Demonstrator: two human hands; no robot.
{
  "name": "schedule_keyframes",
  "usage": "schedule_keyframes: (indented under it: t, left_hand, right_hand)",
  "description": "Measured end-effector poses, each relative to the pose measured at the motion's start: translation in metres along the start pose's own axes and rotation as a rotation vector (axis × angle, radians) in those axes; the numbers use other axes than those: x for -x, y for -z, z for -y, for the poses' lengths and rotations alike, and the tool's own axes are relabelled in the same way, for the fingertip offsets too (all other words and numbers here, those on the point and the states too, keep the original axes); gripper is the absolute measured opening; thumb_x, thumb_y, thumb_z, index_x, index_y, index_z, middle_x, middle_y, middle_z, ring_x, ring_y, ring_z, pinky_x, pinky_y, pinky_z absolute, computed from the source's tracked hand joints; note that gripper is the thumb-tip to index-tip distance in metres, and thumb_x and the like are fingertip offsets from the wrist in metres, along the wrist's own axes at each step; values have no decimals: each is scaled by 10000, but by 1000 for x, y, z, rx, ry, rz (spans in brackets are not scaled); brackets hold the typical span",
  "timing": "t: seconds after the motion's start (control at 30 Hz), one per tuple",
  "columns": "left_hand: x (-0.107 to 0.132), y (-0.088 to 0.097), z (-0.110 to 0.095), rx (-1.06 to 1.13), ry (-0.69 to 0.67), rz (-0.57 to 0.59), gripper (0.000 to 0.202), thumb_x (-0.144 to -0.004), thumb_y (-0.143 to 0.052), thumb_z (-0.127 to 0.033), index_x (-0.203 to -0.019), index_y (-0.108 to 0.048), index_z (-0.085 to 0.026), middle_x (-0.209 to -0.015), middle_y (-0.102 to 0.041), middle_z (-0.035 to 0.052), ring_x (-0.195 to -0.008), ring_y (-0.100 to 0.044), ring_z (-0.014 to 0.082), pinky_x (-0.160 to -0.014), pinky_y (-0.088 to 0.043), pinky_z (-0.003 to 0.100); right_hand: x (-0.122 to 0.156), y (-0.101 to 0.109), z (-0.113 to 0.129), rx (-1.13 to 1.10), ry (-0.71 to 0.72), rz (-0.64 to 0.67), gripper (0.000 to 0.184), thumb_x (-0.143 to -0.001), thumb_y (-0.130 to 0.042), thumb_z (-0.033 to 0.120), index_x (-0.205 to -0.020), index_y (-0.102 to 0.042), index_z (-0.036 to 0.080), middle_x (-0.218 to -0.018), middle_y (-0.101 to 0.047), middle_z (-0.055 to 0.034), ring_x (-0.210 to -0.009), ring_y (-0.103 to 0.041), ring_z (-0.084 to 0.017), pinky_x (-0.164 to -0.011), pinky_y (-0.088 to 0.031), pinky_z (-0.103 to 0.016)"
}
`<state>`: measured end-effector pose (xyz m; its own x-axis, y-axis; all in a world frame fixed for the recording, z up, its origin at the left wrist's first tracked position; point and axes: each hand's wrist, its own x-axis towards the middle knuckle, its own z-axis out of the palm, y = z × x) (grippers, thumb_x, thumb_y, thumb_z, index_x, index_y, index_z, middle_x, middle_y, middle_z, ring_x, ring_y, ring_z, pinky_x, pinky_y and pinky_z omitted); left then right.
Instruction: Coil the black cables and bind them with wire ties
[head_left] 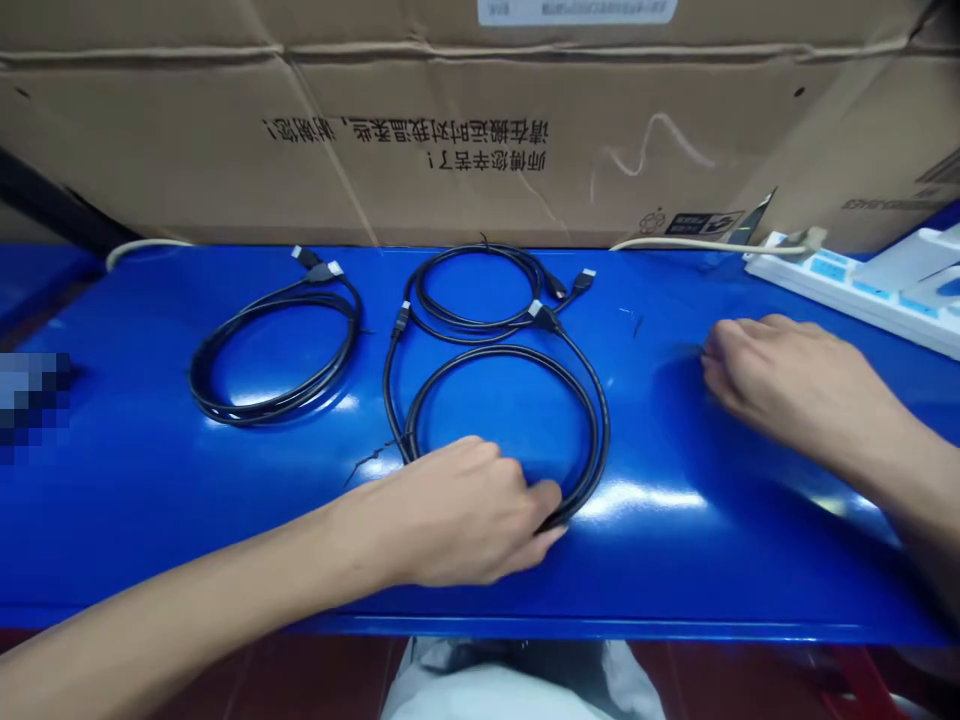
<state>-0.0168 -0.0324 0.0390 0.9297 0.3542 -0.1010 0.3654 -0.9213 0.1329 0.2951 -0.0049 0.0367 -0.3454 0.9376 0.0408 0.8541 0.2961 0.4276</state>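
Note:
My left hand point(480, 515) is closed around the near side of a coiled black cable point(602, 430) lying on the blue tabletop. The cable's two plugs, flat with light metal ends like HDMI plugs, lie at the coil's far side. A thin black twist tie point(375, 455) sticks out from the coil's left side. My right hand point(780, 380) is off to the right, above the table, with its fingers curled together. A faint dark blur shows at its fingertips, but what it holds, if anything, I cannot make out.
A second coiled cable point(480, 325) lies just behind, close to the first, and a third coil point(199, 385) is at the left. A large cardboard box point(465, 200) stands along the back. A white power strip point(862, 290) with a pale cord is at the back right.

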Motion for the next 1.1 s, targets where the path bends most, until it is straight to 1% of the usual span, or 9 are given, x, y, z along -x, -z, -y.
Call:
schedule_keyframes:
  t: [0.13, 0.3, 0.37, 0.5, 0.63, 0.77, 0.93, 1.03, 1.1]
  left_hand:
    - [-1, 4, 0, 69, -72, 29, 256, -903, -542, -387, -740, -585, -195, -478, -562, 5, -374, -506, 166, -413, -270, 297]
    - [0, 8, 0, 152, -149, 83, 236, -824, -625, -388, -673, -579, -213, -466, -573, -1, -386, -480, 155, -418, -278, 303]
    - [0, 8, -2, 197, -194, 115, 241, -773, -664, -379, -635, -548, -220, -474, -581, -12, -402, -483, 151, -409, -268, 310]
    - [2, 7, -4, 320, -273, 166, 301, -685, -719, -338, -587, -461, -216, -496, -582, -48, -438, -479, 127, -407, -267, 302]
    - [3, 7, -2, 320, -253, 174, 296, -646, -710, -289, -584, -432, -210, -523, -587, -44, -449, -468, 123, -414, -283, 309]
    - [2, 6, 2, 308, -219, 126, 257, -736, -678, -328, -614, -483, -212, -563, -611, -28, -493, -522, 135, -450, -322, 312]
    - [-3, 2, -1, 256, -217, 119, 323, -898, -553, -429, -670, -549, -201, -579, -623, -18, -493, -545, 139, -488, -357, 299]
    - [-5, 1, -5, 280, -178, 60, 459, -936, -458, -566, -690, -568, -194, -592, -617, -16, -504, -543, 136, -515, -387, 292]
    - [-5, 1, -4, 276, -68, -63, 470, -962, -399, -566, -774, -611, -191, -670, -638, -6, -590, -575, 138, -572, -427, 276]
  right_hand:
    - [-1, 8, 17, -240, 39, -103, 161, -946, -463, 336, -906, -497, 183, -801, -631, -104, -748, -586, -253, -694, -416, -360]
    - [3, 17, 31, -532, 57, -164, 131, -941, -487, 330, -938, -508, 201, -831, -634, -65, -685, -581, -203, -620, -407, -322]
    - [3, 18, 34, -585, 69, -199, 118, -944, -484, 318, -939, -514, 204, -848, -644, -64, -679, -583, -196, -607, -411, -316]
    - [2, 19, 40, -637, 105, -294, 127, -970, -453, 297, -971, -543, 207, -879, -650, -64, -764, -601, -212, -666, -445, -327]
    - [3, 22, 42, -659, 173, -386, 135, -981, -459, 269, -999, -578, 207, -909, -657, -63, -821, -612, -219, -740, -458, -337]
    - [5, 24, 45, -771, 181, -329, 156, -987, -457, 256, -960, -602, 208, -897, -662, -41, -803, -614, -187, -734, -455, -306]
    - [4, 23, 58, -949, 98, -77, 219, -966, -493, 405, -923, -591, 214, -773, -635, 4, -652, -574, -141, -595, -417, -264]
    - [5, 19, 67, -886, 79, -94, 262, -895, -586, 469, -912, -565, 208, -734, -600, 9, -624, -545, -145, -597, -404, -267]
    - [6, 16, 70, -833, 101, -120, 233, -875, -610, 423, -926, -545, 205, -768, -603, -1, -648, -551, -152, -610, -405, -267]
